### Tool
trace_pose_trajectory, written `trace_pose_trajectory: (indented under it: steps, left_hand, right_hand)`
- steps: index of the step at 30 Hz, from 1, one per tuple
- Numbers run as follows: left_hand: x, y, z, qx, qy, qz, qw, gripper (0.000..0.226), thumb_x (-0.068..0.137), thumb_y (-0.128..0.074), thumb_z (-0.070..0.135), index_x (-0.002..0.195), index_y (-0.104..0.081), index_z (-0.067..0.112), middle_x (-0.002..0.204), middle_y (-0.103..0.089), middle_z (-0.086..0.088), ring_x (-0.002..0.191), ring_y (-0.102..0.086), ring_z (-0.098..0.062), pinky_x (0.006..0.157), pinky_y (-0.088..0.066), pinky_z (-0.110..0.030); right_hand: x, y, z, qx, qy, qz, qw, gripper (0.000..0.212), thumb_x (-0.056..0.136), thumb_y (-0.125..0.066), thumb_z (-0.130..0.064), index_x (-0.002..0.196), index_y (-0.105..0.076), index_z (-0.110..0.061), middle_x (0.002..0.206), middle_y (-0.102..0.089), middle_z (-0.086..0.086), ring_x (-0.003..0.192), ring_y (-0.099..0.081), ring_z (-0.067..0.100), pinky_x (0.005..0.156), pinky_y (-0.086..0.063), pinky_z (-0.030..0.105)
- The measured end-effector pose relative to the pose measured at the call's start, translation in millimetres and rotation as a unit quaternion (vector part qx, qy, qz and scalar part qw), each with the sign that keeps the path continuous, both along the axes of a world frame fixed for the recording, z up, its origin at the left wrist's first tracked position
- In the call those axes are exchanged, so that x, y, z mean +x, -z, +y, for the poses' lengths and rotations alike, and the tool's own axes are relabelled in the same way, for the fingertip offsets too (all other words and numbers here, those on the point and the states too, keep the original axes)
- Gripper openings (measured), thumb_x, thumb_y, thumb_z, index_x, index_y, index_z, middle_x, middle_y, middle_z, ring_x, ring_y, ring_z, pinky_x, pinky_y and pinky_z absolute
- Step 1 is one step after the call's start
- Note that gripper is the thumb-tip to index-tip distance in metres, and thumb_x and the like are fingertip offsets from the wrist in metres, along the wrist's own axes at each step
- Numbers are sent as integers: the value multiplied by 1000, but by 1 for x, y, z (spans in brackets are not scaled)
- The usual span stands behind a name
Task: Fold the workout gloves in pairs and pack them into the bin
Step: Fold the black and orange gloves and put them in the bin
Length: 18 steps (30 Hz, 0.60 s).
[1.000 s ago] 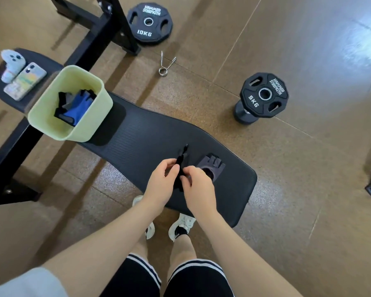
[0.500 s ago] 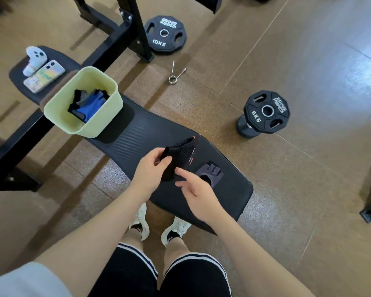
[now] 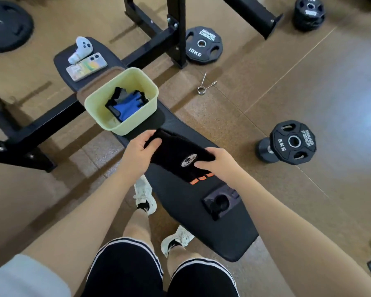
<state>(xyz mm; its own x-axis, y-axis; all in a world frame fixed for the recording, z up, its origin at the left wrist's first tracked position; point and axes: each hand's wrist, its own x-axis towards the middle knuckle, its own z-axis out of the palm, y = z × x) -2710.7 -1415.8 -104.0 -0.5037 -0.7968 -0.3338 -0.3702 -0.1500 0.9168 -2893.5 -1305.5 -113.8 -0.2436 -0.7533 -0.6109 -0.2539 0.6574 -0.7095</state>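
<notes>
A black workout glove (image 3: 176, 154) with a round white logo and orange finger tabs is stretched flat between my hands above the black bench (image 3: 227, 239). My left hand (image 3: 138, 150) grips its far-left end and my right hand (image 3: 217, 162) grips its near-right end. A grey-purple glove (image 3: 220, 203) lies on the bench just below my right forearm. The pale yellow-green bin (image 3: 99, 110) stands on the bench beyond my left hand, with a blue and black pair of gloves (image 3: 126, 103) inside it.
A phone (image 3: 86, 66) and a white controller (image 3: 80, 49) lie on the bench's far end. Black rack legs (image 3: 176, 33) rise behind the bin. A 10 kg plate (image 3: 202, 46), a 5 kg dumbbell (image 3: 289, 143) and a spring collar (image 3: 205, 84) lie on the floor.
The black glove was bunched in my left hand; now both hands hold it spread out flat, closer to the bin. My view has shifted down and nearer.
</notes>
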Motion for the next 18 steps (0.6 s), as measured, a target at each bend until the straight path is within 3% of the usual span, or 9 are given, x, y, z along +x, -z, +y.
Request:
trace_pose_trajectory:
  steps: [2,5,8,11,14,16,18]
  left_hand:
    - [10,3,-18,37,-76,19,996,26,93,-47,14,90,-61,36,92,-66,8,89,-61,-11,78,-48,-24]
    - [20,13,-50,117,-177,41,976,22,93,-48,13,89,-59,32,90,-66,7,86,-63,-11,70,-49,-19]
    - [27,28,-96,175,-240,39,954,15,92,-50,14,90,-56,28,88,-66,2,78,-64,-11,66,-51,-24]
    - [39,49,-147,184,-256,-6,949,11,93,-49,16,103,-52,18,93,-65,1,77,-63,-11,63,-50,-26]
    - [43,77,-193,185,-249,-47,950,15,94,-46,14,110,-47,16,94,-61,2,80,-58,-9,64,-47,-24]
    - [43,99,-218,175,-247,-88,949,13,94,-46,14,106,-45,17,101,-59,-2,88,-58,-14,77,-50,-32]
    - [41,120,-237,175,-242,-129,946,10,93,-46,14,103,-44,18,104,-57,-5,98,-58,-24,90,-49,-43]
  right_hand:
    - [-1,0,-22,-9,64,-104,992,10,81,-68,-12,83,-68,-21,80,-68,-1,73,-63,8,71,-49,24]
    - [6,5,-66,-12,148,-254,956,16,84,-64,-9,93,-69,-20,91,-74,-2,87,-69,15,85,-54,32]
    - [20,19,-128,7,203,-285,937,20,88,-59,-16,108,-63,-19,102,-72,1,93,-69,18,81,-58,34]
    - [34,45,-195,33,239,-239,940,20,88,-61,-14,107,-58,-18,102,-69,7,90,-68,22,79,-57,40]
    - [44,77,-259,31,187,-40,981,24,82,-62,-11,105,-53,-13,99,-61,6,89,-60,24,78,-53,36]
    - [50,94,-299,15,151,66,986,30,82,-59,-12,110,-50,-10,98,-55,5,87,-54,24,74,-46,33]
    - [54,111,-332,3,114,108,988,32,85,-55,-12,116,-48,-9,96,-53,5,84,-50,24,70,-40,30]
